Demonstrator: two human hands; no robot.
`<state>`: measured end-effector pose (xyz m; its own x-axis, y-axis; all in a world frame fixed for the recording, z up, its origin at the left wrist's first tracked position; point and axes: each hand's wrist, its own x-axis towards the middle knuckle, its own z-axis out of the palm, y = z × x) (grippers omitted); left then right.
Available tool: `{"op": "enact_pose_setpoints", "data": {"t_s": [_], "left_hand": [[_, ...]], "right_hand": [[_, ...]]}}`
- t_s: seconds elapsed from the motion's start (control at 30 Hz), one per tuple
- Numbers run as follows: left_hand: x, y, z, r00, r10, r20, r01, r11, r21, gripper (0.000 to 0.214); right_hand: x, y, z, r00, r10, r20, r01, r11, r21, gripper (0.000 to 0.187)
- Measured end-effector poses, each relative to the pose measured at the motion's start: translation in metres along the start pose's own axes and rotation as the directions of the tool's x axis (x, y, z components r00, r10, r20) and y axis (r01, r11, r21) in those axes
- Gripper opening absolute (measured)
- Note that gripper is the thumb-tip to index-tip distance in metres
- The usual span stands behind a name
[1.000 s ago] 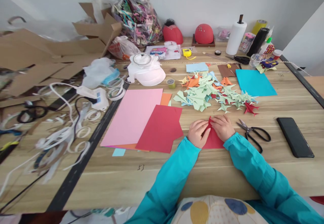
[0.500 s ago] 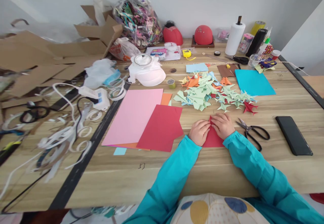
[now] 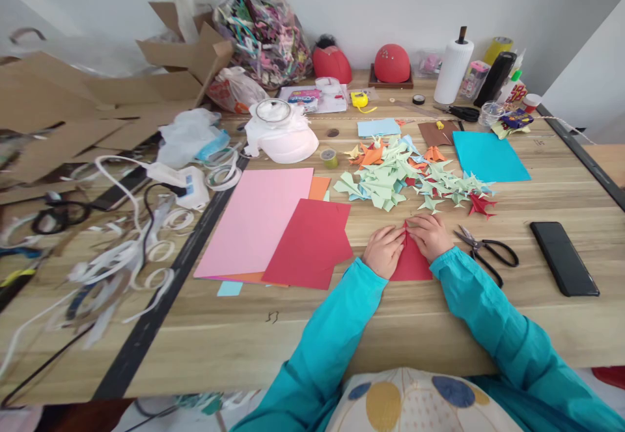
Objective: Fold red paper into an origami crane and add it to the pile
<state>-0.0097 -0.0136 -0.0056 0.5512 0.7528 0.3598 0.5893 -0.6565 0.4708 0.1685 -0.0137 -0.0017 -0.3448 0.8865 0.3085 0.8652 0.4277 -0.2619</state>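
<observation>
A small red folded paper (image 3: 411,264) lies flat on the wooden table (image 3: 400,328) in front of me, pointed end away from me. My left hand (image 3: 383,250) presses on its left side with curled fingers. My right hand (image 3: 430,237) presses on its right side, fingertips meeting the left hand's near the paper's tip. Just beyond my hands lies a heap of folded paper shapes (image 3: 415,181), mostly pale green, some orange, one red.
Large pink (image 3: 256,220) and red (image 3: 310,242) sheets lie to the left. Black scissors (image 3: 486,251) and a black phone (image 3: 564,257) lie to the right, a blue sheet (image 3: 488,157) beyond. Cardboard (image 3: 73,107), tape rolls and cables (image 3: 122,250) crowd the far left.
Both hands stay pressed on the red paper, shifting only slightly. The view has drifted a little.
</observation>
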Motion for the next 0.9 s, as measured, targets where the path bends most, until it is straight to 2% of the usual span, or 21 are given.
{"op": "enact_pose_setpoints", "data": {"t_s": [0.27,0.67,0.9], "left_hand": [[0.001,-0.016,-0.003,0.996,0.06,0.066,-0.053,0.993,-0.105,0.031],[0.0,-0.01,0.0,0.996,0.074,0.054,-0.075,0.997,0.016,0.03],[0.0,-0.006,-0.003,0.993,0.079,0.086,-0.084,0.995,0.058,0.031]], "right_hand": [[0.0,0.002,0.001,1.0,0.005,-0.019,-0.004,0.999,0.032,0.025],[0.0,-0.002,-0.001,1.0,0.003,-0.002,-0.003,1.0,-0.009,0.031],[-0.001,-0.006,0.001,0.999,0.013,0.038,-0.007,0.988,-0.155,0.035]]}}
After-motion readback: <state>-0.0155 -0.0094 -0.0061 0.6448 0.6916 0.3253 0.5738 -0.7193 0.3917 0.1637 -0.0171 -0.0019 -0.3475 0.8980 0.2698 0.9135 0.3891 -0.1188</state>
